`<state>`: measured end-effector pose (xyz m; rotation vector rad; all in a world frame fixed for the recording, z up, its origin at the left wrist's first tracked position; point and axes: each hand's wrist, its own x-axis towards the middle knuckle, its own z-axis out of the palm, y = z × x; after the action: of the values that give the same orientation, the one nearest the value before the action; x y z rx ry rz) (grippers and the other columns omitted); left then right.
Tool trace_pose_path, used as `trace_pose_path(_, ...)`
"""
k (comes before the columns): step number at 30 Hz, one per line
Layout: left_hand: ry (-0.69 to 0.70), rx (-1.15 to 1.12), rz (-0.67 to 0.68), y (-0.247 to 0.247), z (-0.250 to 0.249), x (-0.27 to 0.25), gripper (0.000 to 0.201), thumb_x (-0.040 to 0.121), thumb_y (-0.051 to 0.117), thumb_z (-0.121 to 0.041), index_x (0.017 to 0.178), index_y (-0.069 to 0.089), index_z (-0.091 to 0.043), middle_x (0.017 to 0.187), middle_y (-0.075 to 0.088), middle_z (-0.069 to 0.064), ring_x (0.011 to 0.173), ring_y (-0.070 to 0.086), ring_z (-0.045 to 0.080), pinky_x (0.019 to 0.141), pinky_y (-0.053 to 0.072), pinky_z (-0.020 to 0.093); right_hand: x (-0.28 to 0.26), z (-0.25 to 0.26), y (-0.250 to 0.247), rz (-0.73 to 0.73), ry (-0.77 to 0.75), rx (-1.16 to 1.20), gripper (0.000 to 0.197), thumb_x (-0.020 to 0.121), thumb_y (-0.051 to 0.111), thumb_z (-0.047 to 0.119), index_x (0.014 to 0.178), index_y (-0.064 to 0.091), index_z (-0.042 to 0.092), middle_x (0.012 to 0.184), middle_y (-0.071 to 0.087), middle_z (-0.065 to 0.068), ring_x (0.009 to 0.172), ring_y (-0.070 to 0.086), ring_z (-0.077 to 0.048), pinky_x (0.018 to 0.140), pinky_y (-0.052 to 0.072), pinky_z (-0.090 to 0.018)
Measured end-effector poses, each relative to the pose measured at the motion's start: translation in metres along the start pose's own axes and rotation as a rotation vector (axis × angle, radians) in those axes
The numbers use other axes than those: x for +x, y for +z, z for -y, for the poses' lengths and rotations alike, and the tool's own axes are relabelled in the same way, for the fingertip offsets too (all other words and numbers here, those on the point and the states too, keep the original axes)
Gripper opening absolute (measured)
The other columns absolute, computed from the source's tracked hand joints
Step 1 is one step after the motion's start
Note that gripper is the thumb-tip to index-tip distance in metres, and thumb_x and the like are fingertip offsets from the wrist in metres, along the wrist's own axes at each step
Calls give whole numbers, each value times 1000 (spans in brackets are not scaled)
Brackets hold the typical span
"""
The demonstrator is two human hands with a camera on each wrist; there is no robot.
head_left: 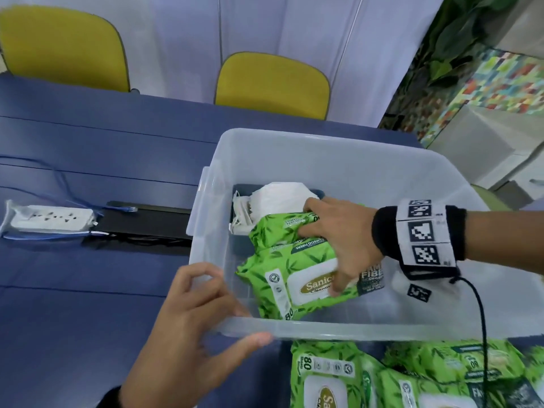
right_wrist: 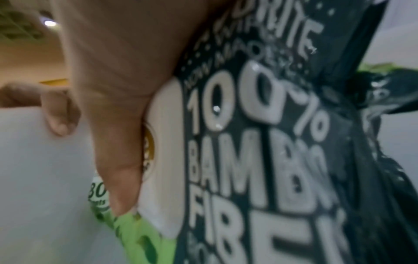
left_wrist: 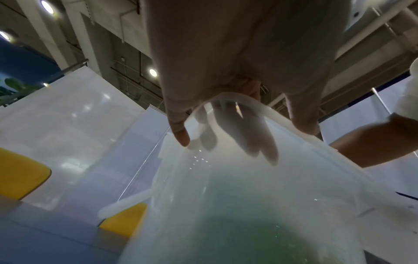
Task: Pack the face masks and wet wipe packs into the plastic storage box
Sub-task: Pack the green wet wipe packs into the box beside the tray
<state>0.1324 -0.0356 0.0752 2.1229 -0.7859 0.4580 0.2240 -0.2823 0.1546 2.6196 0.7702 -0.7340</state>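
A clear plastic storage box point(head_left: 323, 329) stands on the blue table. In its back left corner lies a stack of white face masks point(head_left: 276, 195), with a green wet wipe pack point(head_left: 273, 228) leaning in front of it. My right hand point(head_left: 329, 254) is inside the box and grips a second green wet wipe pack point(head_left: 294, 278). The thumb point(right_wrist: 117, 142) presses that pack's white lid point(right_wrist: 165, 160), and the fingers reach over its top edge. My left hand point(head_left: 232, 307) holds the box's near left corner. Its fingers point(left_wrist: 237, 128) curl over the rim point(left_wrist: 244, 101).
Several more green wipe packs point(head_left: 397, 378) lie on the table just in front of the box. A white power strip point(head_left: 50, 219) and a black cable hatch point(head_left: 147, 222) sit left of it. Two yellow chairs point(head_left: 270, 83) stand behind the table.
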Motion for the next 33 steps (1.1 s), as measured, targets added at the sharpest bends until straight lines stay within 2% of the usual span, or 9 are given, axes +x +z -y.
trace_pose_path(4,1,6,-4,2,0,0,46,81,58,-64,68,70,-21,74,48,-18,95,43,14,89,35,12,9,10,-3,62,-1,113,102,47,75,73,132,41,29,104,31,1,94,38,-19,88,45,-36)
trace_pose_path(8,0,13,-16,3,1,-1,46,81,58,-64,67,70,-21,72,50,-15,95,41,12,87,36,15,24,21,7,63,24,226,104,45,77,72,133,41,27,109,34,0,95,40,-19,89,46,-37)
trace_pose_path(13,-10,22,-21,4,1,-2,50,81,58,-64,65,71,-18,66,55,-8,87,40,15,84,37,16,51,39,34,3,5,67,97,49,70,76,129,41,29,120,31,-8,105,37,-27,88,45,-39)
trace_pose_path(16,-8,11,-21,4,0,0,46,79,60,-61,65,72,-19,65,54,-7,86,39,14,83,36,15,60,48,49,-37,-19,-51,87,52,65,77,116,45,21,116,32,-10,101,36,-28,78,41,-38)
trace_pose_path(20,-18,12,-4,4,0,-1,42,77,62,-59,66,71,-19,65,51,-10,86,38,14,84,34,13,62,48,56,-81,-20,-159,87,47,59,81,104,49,17,111,42,-14,92,42,-29,64,33,-37)
trace_pose_path(24,-27,13,2,3,-2,-1,43,80,60,-59,67,71,-19,67,49,-11,87,38,13,83,34,14,56,40,57,-91,-80,-247,86,56,58,76,118,45,18,132,32,-19,110,37,-32,77,37,-43)
trace_pose_path(28,-34,7,9,4,-3,-2,43,82,59,-58,67,70,-19,66,49,-10,85,39,14,86,33,15,50,38,51,-98,-86,-303,73,59,47,81,83,66,15,108,46,-10,94,39,-25,74,35,-41)
trace_pose_path(30,-33,21,16,4,-4,-2,45,84,57,-58,67,70,-19,66,50,-9,84,38,15,86,32,15,54,35,52,-62,-77,-327,74,68,42,82,84,67,15,111,42,-7,100,37,-24,84,29,-44)
trace_pose_path(33,-35,20,42,1,-3,-3,46,85,56,-58,67,69,-17,65,48,-8,82,38,17,83,33,16,56,35,50,-18,-47,-339,77,70,41,84,85,66,12,109,48,-7,100,40,-25,91,26,-46)
